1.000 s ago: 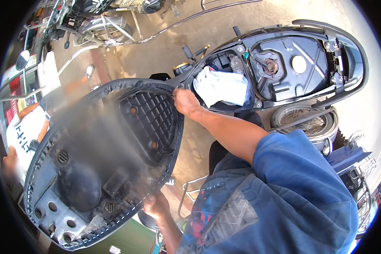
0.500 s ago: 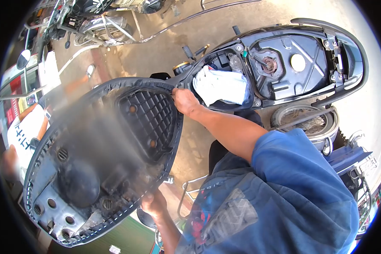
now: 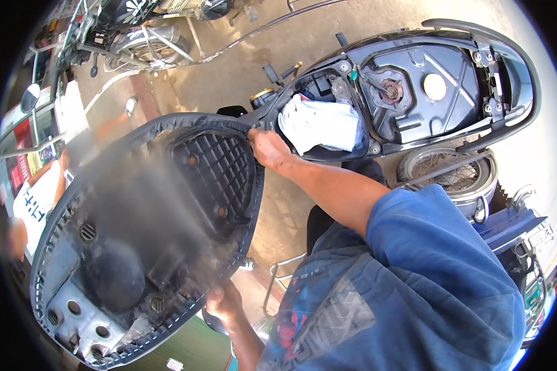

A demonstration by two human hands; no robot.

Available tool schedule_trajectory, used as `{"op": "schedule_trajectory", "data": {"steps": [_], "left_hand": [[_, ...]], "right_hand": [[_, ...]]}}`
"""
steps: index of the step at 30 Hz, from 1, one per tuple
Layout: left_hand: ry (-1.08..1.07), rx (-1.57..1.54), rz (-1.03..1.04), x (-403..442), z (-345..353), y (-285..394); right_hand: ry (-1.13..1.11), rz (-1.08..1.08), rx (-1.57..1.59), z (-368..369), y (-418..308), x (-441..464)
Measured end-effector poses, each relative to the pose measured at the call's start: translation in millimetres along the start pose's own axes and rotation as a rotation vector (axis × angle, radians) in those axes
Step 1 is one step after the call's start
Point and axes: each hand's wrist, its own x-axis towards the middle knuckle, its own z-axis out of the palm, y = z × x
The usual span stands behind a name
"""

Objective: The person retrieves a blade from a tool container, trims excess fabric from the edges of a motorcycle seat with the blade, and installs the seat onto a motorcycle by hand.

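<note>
A long black seat [image 3: 124, 272], underside facing me, fills the left side of the view, with a ribbed panel near its narrow end. My right hand [image 3: 268, 149] grips that narrow end beside the scooter's open storage bay. Lower down, my left hand [image 3: 224, 301] holds the seat's near edge, its fingers partly hidden behind it. The seatless black scooter body [image 3: 452, 93] lies to the upper right, showing a round white cap [image 3: 434, 86]. A crumpled white cloth or bag [image 3: 322, 125] rests in the storage bay.
Another motorcycle [image 3: 148, 46] stands at the upper left behind a metal rail. A person in a white shirt [image 3: 34, 201] is at the far left, beyond the seat. A spoked wheel [image 3: 449, 170] and a blue panel [image 3: 507, 229] are on the right.
The seat and scooter have shifted slightly left in view, with both my hands keeping their hold. At the far left, the person's arm and head have moved.
</note>
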Motion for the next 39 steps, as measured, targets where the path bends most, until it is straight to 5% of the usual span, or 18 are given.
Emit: {"op": "schedule_trajectory", "data": {"steps": [39], "left_hand": [[0.069, -0.035, 0.017, 7.8, 18.1, 5.6]], "right_hand": [[-0.221, -0.022, -0.099, -5.5, 0.2, 10.0]]}}
